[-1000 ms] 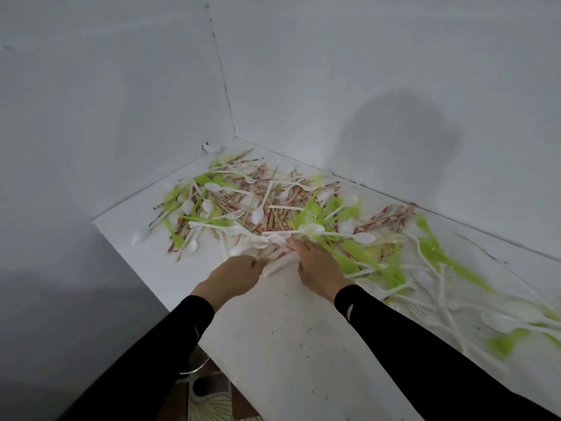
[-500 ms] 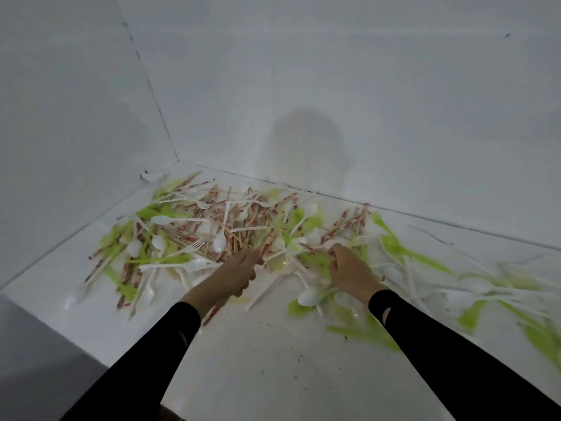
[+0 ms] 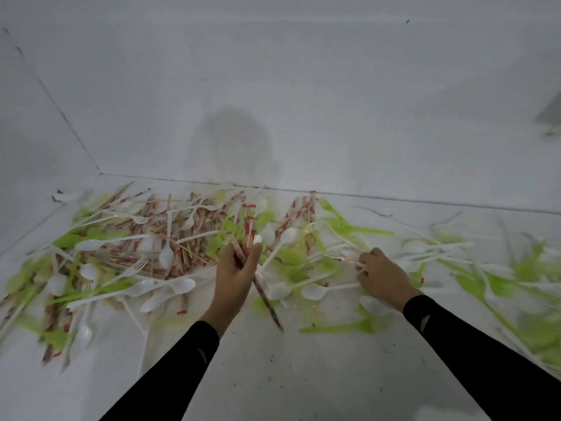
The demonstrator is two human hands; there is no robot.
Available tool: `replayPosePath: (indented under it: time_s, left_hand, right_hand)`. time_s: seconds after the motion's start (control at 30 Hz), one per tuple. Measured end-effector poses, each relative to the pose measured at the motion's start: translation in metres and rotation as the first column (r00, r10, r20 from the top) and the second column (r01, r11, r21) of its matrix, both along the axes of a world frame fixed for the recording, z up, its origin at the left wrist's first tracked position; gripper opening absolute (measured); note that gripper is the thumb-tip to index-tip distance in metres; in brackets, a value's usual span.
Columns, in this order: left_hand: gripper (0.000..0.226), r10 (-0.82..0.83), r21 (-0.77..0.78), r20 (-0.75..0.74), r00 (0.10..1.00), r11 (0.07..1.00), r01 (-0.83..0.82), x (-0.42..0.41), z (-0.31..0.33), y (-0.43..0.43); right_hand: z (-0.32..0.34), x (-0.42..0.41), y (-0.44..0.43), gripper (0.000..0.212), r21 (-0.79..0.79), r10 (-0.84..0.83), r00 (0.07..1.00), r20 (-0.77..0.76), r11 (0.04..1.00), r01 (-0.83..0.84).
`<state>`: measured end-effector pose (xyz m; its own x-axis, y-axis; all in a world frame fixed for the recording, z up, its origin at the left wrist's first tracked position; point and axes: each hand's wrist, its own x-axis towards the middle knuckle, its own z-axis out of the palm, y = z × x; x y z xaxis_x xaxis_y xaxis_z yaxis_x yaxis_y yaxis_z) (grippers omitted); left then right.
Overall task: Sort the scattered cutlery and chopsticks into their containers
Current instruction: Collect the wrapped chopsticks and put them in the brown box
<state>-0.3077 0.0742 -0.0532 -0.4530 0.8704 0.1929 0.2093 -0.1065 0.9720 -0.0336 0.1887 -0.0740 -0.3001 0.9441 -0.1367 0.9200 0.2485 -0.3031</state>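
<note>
Near the front edge of the heap, at the scene's middle, the left hand [image 3: 236, 278] is gripping a few paper-banded chopsticks [image 3: 267, 302], fingers curling round them, their near ends slanting down toward the white tabletop [image 3: 303, 375]; half a second ago this hand was lying palm-down on the pile with nothing lifted, so a first small bundle is now being gathered; to the right, the right hand [image 3: 382, 278] is pinching a single chopstick [image 3: 346, 260] by its near end, the far end lying among the cutlery; earlier that hand was digging closer to the middle. Far and left, most of the loose chopsticks [image 3: 197, 221] are lying tangled with white plastic spoons [image 3: 182, 285] and green plastic cutlery [image 3: 364, 230], which is spreading right across the surface; no container is showing in view, so I judge the sorting is only beginning, with chopsticks being collected first and nearly everything else lying unsorted. Red-and-white bands are wrapping the chopsticks; any printing on them is blurring past reading, and no brand is showing elsewhere.
</note>
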Motion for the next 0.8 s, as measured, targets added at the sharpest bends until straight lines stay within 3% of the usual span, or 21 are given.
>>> replayPosePath:
  time_s: [0.1,0.17,0.23,0.33,0.4,0.5,0.6,0.7,0.8]
  left_hand:
    - [0.054,-0.003,-0.11,-0.109,0.994,0.994,-0.009,-0.002,-0.017,0.002]
    - [0.046,-0.002,-0.13,-0.066,0.998,0.991,-0.007,-0.004,-0.016,0.007]
    - [0.032,0.017,-0.112,0.059,0.998,0.994,-0.01,-0.006,-0.006,0.019]
    - [0.037,0.0,-0.103,0.168,0.986,0.994,0.017,-0.015,0.016,0.043]
    - [0.04,-0.034,-0.119,0.17,0.985,0.991,0.055,-0.022,0.03,0.059]
    - [0.038,-0.08,-0.175,0.11,0.991,0.98,0.099,-0.032,0.043,0.081]
    - [0.021,-0.107,-0.278,0.057,0.993,0.953,0.119,-0.036,0.045,0.104]
    - [0.021,-0.189,-0.36,-0.114,0.975,0.923,0.137,-0.033,0.04,0.126]
    - [0.022,-0.301,-0.445,-0.258,0.918,0.88,0.164,-0.03,0.026,0.147]
  right_hand:
    - [0.009,-0.009,0.008,0.02,0.038,-0.078,0.994,-0.072,0.996,0.081]
    - [0.016,-0.023,0.015,0.014,0.051,-0.085,0.99,-0.115,0.994,0.092]
    - [0.021,-0.04,0.021,0.017,0.059,-0.023,0.992,-0.122,0.998,0.03]
    - [0.021,-0.065,0.031,0.025,0.057,0.169,0.975,-0.144,0.985,-0.162]
    - [0.018,-0.08,0.042,0.036,0.087,0.272,0.96,-0.07,0.96,-0.266]
    - [0.019,-0.098,0.06,0.042,0.151,0.34,0.934,0.113,0.923,-0.354]
    - [0.024,-0.106,0.078,0.048,0.169,0.375,0.879,0.294,0.885,-0.434]
    - [0.02,-0.101,0.091,0.048,0.096,0.444,0.842,0.306,0.866,-0.491]
    - [0.013,-0.083,0.093,0.043,0.126,0.499,0.835,0.232,0.835,-0.535]
